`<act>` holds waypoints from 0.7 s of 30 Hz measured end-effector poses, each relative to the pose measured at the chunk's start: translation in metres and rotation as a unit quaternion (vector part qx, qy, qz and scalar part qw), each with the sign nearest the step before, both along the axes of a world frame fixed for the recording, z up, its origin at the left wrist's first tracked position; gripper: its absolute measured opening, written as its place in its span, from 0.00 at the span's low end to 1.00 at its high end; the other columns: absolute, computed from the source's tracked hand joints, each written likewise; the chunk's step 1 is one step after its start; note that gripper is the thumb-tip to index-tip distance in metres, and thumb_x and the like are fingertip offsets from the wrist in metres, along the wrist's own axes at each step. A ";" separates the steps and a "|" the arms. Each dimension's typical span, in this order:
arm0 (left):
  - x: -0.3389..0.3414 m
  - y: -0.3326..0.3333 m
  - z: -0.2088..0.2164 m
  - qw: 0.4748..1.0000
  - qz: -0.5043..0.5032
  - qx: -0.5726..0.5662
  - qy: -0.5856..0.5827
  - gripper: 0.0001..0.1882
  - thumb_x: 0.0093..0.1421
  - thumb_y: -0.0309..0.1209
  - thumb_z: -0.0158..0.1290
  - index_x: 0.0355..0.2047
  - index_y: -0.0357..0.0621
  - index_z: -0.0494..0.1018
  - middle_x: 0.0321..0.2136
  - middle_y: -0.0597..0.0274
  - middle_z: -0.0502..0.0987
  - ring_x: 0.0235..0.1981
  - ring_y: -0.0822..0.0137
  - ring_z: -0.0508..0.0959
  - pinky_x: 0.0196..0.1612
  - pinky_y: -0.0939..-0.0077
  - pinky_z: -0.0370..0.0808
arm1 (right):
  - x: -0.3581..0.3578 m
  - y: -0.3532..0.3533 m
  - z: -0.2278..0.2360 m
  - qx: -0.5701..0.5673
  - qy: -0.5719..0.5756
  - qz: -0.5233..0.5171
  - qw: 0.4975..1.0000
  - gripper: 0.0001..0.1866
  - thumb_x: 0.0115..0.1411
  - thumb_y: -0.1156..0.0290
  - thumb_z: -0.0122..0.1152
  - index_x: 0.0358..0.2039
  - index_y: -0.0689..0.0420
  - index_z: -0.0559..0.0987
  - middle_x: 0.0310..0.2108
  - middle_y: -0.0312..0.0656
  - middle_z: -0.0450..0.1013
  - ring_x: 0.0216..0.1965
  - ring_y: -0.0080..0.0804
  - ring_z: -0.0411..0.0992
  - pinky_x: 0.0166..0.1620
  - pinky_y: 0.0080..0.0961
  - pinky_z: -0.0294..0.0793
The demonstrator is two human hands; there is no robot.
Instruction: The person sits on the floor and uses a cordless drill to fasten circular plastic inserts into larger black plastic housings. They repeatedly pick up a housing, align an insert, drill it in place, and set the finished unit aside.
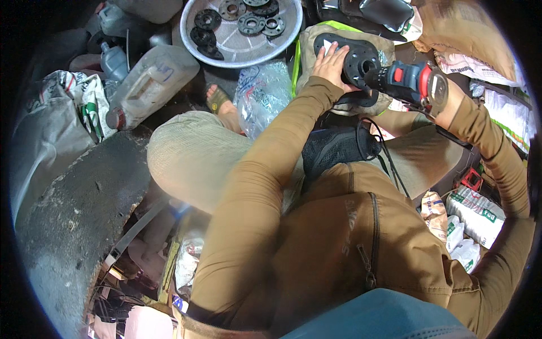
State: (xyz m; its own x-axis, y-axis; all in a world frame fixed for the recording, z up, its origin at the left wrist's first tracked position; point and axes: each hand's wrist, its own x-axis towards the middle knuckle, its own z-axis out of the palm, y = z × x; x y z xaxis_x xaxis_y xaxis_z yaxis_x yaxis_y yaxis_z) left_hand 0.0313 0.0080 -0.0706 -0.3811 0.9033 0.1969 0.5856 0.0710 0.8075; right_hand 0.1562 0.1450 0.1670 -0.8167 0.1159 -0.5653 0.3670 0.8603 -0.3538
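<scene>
A black rounded plate with a raised round hub (351,59) lies on a beige sack with a bright green edge (307,48). My left hand (332,68) rests flat on the plate's left part, fingers stretched out. In my right hand (450,104) is a cordless drill (401,80), dark with red and blue-grey parts. Its nose points left and meets the hub. The tip is hidden, so I cannot tell how it engages the hub. The fingers round the drill's grip are mostly hidden.
A round pale mesh basket (195,48) with several black flanged discs stands at the far middle. Clear crumpled plastic (262,93) lies below it. A translucent jug (161,79) leans at the left, above a dark slab (84,203). Sacks (477,212) crowd the right.
</scene>
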 end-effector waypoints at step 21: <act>0.004 -0.002 0.003 1.000 0.008 -0.004 0.003 0.56 0.31 0.53 0.68 0.59 0.44 0.56 0.59 0.62 0.61 0.64 0.62 0.52 0.66 0.61 0.42 | 0.009 -0.013 0.005 0.008 -0.010 -0.059 0.998 0.17 0.39 0.80 0.58 0.34 0.59 0.76 0.29 0.51 0.75 0.31 0.44 0.74 0.37 0.32 0.72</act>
State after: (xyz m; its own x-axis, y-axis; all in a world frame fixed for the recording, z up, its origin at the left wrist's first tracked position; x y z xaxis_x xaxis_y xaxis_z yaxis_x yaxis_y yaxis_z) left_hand 0.0352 0.0058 -0.0679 -0.3939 0.8989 0.1919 0.5900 0.0872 0.8027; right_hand 0.1647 0.1320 0.1725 -0.7854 0.2204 -0.5784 0.4732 0.8163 -0.3314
